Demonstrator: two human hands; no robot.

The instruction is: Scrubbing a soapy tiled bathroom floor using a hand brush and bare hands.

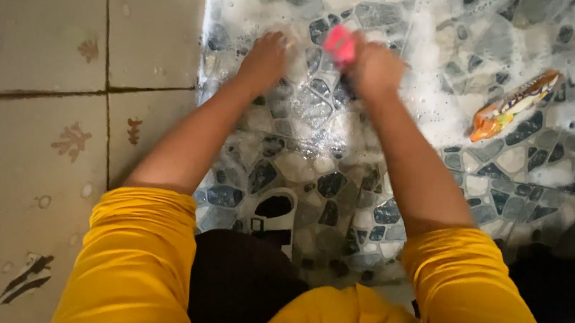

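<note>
pink plastic scrubbing brush, 1 of it, sits in the right hand at the top middle of the view, just above the wet floor; only its bright pink end shows past the knuckles, and the rest is hidden inside the fist. the fingers of the right hand are clenched around the brush. the left hand presses flat-ish on the soapy floor just to the left of the brush, close to it but not touching it; its fingers are blurred and curled downward, and i cannot tell whether they grip anything.

the floor here is a mosaic of blue-grey and white pebble-shaped tiles, shiny with water and covered in white foam toward the top and right. to the left lie 4 large beige square tiles with small brown leaf prints, dry-looking, meeting the mosaic along a straight edge.

1 orange and yellow printed plastic sachet lies flat in the foam, well to the right of the right hand. 1 black and white sandal shows between the 2 forearms, on the mosaic, partly hidden by dark clothing. 2 mustard-yellow sleeves are pushed up above the elbows, leaving both forearms bare.
</note>
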